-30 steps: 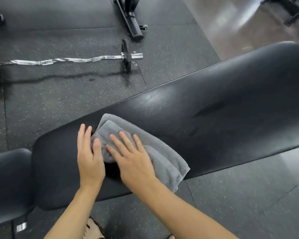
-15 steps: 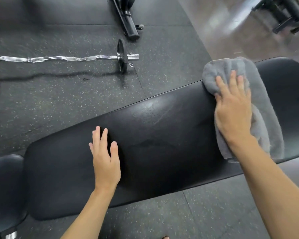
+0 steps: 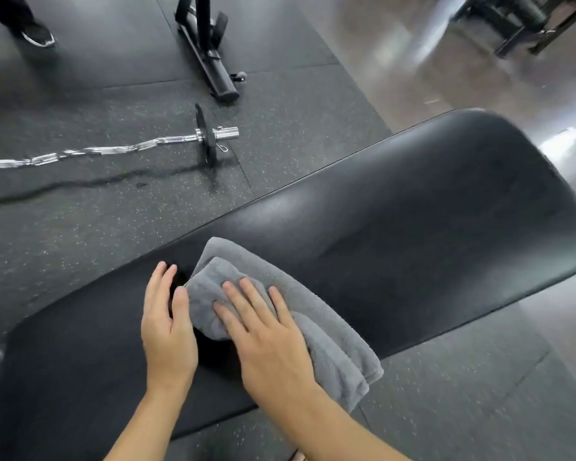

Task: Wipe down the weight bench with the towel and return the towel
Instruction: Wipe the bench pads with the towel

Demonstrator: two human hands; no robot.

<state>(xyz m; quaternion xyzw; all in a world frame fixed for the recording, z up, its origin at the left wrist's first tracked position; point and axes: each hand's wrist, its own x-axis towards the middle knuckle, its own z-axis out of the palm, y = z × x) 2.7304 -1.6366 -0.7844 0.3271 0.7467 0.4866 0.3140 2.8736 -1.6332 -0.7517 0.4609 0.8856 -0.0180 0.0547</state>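
Observation:
A black padded weight bench (image 3: 429,211) runs from the lower left up to the right. On its middle lies a folded grey towel (image 3: 330,341), its near end hanging over the bench's front edge. My right hand (image 3: 266,341) presses flat on the towel, fingers spread. Just left of it, my left hand (image 3: 167,327) rests flat on the bare pad, its thumb touching the towel's left edge.
A chrome curl bar (image 3: 113,149) with a small black plate (image 3: 205,138) lies on the rubber floor beyond the bench. A black machine foot (image 3: 213,68) stands behind it. Another person's shoe (image 3: 37,36) shows at top left. More equipment (image 3: 519,18) is at top right.
My right hand has slid the towel from the bench's far right end back to the middle, beside my left hand. The left hand has stayed on the pad.

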